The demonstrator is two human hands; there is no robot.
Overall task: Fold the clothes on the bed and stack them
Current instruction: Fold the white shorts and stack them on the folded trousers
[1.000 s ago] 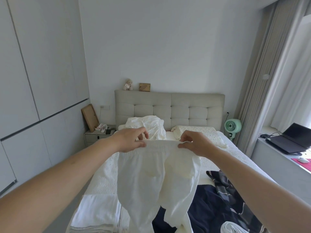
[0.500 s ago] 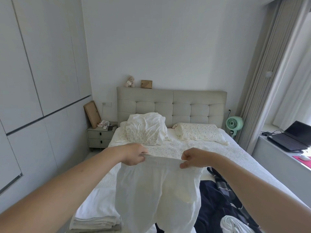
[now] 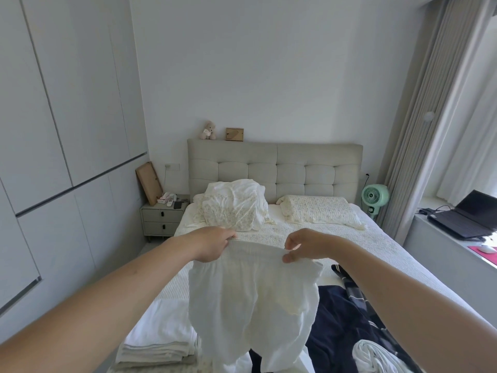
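Since a second ago the white shorts (image 3: pixel 252 300) hang lower over the bed (image 3: pixel 376 254) — left hand (image 3: pixel 212 244) and right hand (image 3: pixel 304 246) each pinch the gathered waistband. Thin, crinkled cotton, two puffy legs; a folded white stack (image 3: pixel 158 345) lies below-left.

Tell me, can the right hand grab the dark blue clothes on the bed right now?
Probably not yet. The right hand is busy pinching the waistband of the white shorts, as is the left hand. The dark blue clothes lie uncovered just below it, so letting go first should free it.
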